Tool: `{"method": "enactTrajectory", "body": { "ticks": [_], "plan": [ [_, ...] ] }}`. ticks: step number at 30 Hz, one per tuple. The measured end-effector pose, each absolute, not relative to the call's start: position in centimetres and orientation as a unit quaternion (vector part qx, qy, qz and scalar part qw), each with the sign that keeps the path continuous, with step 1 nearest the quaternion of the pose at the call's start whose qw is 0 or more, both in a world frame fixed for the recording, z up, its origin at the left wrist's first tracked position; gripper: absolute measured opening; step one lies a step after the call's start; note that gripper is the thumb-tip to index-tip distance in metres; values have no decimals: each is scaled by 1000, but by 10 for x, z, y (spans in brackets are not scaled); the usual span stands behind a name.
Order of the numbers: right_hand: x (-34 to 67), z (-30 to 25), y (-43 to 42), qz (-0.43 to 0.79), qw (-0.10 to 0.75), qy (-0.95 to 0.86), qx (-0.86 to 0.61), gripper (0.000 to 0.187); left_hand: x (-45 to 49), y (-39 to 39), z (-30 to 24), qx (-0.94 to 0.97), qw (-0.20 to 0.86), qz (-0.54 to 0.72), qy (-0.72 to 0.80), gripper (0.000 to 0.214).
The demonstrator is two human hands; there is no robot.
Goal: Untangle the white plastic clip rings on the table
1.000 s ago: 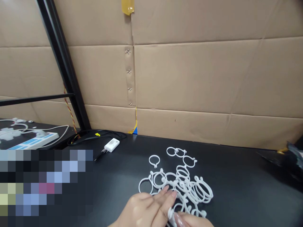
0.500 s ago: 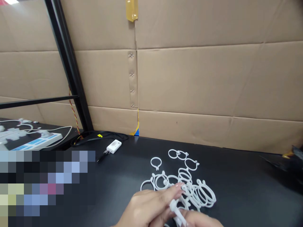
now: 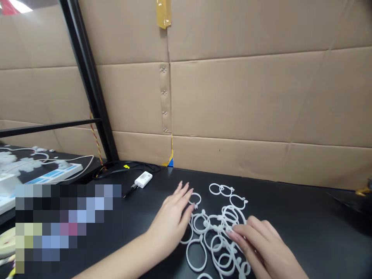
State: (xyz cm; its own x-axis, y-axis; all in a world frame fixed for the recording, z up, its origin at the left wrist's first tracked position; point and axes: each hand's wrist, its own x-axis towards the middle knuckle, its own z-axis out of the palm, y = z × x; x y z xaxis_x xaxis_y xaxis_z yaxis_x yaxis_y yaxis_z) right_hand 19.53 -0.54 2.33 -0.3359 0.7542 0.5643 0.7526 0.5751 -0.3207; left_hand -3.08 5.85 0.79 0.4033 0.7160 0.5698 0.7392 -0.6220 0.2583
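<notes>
A loose pile of several white plastic rings (image 3: 221, 228) lies on the black table (image 3: 290, 217). My left hand (image 3: 173, 219) rests flat at the pile's left side, fingers spread, fingertips touching a single ring (image 3: 195, 199). My right hand (image 3: 261, 244) lies palm down on the right part of the pile, fingertips on the rings near the middle. Neither hand grips anything that I can see. Two linked rings (image 3: 221, 189) sit at the far edge of the pile.
A cardboard wall (image 3: 247, 108) closes the back of the table. A small white adapter (image 3: 143, 179) with a black cable lies to the left. A black metal post (image 3: 87, 85) rises at left, with a white power strip (image 3: 55, 175) beyond it.
Both hands were together at the near edge, pinching a ring. Now they have separated and moved forward, lying flat on either side of the pile, and the rings are spread wider.
</notes>
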Motion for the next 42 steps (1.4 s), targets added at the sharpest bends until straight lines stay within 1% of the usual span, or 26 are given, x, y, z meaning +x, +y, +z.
{"method": "enactTrajectory", "body": {
  "ticks": [4,8,14,19,21,24,26,28,33,37,42],
  "plan": [
    [199,17,2,-40,276,-832,-480,20,-40,79,-3,-857,27,-293,-424,34],
    [196,12,2,-46,253,-838,-481,16,-42,82,-7,-886,22,-254,-388,38],
    [194,10,-1,-26,283,-825,-488,18,-38,78,-10,-886,34,-241,-395,37],
    [200,8,3,20,289,-791,-539,17,-36,77,-9,-874,53,-258,-408,39],
    [203,8,7,39,314,-767,-558,20,-37,75,-6,-873,64,-269,-402,40],
    [211,11,15,53,372,-725,-578,26,-36,72,-2,-872,80,-289,-386,42],
    [217,15,26,52,390,-709,-585,26,-36,69,0,-871,89,-301,-378,43],
    [223,19,42,54,375,-711,-592,25,-35,66,1,-870,96,-311,-370,43],
    [227,21,92,100,294,-750,-584,30,-33,59,5,-876,119,-317,-343,44],
    [220,18,120,105,233,-793,-554,16,-34,56,9,-879,156,-308,-328,46],
    [211,11,129,84,198,-816,-537,10,-33,54,9,-886,154,-282,-335,46]
  ]
}}
